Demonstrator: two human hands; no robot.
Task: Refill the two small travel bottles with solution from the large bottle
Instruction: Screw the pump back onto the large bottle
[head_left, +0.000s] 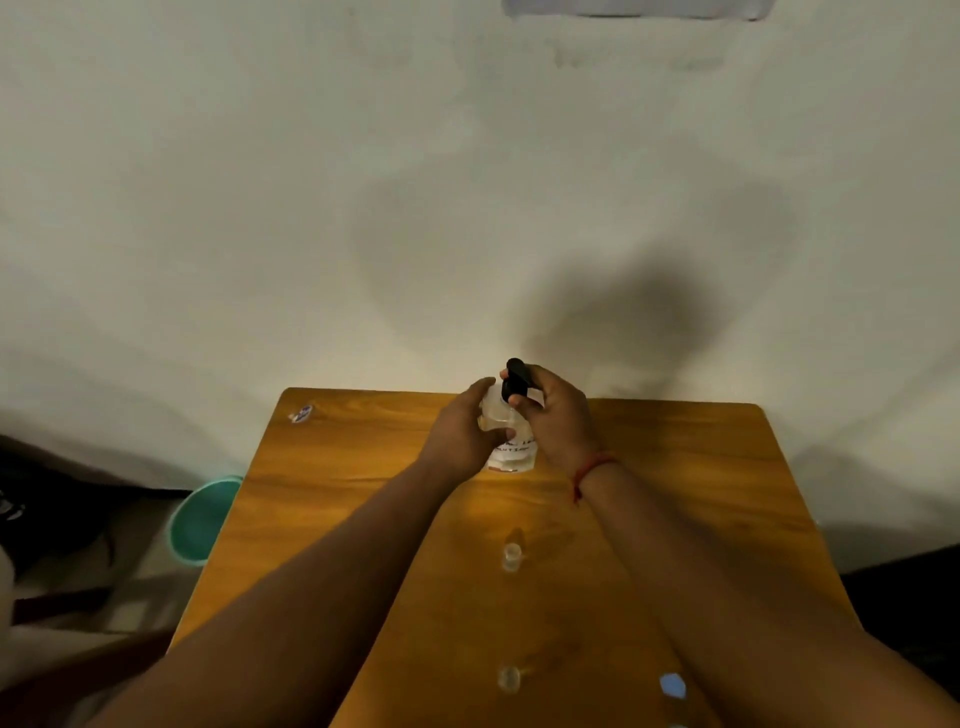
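Behind hands (470, 434), large bottle (511, 447) half-hidden.

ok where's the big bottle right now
In the head view the large bottle stands at the far middle of the wooden table, held between the left hand and right hand, beyond both small bottles.

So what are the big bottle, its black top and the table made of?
The big bottle looks like clear plastic: you see through it, and it bears a label. Its black top seems matte plastic. The table shows glossy wood grain, either veneer or laminate.
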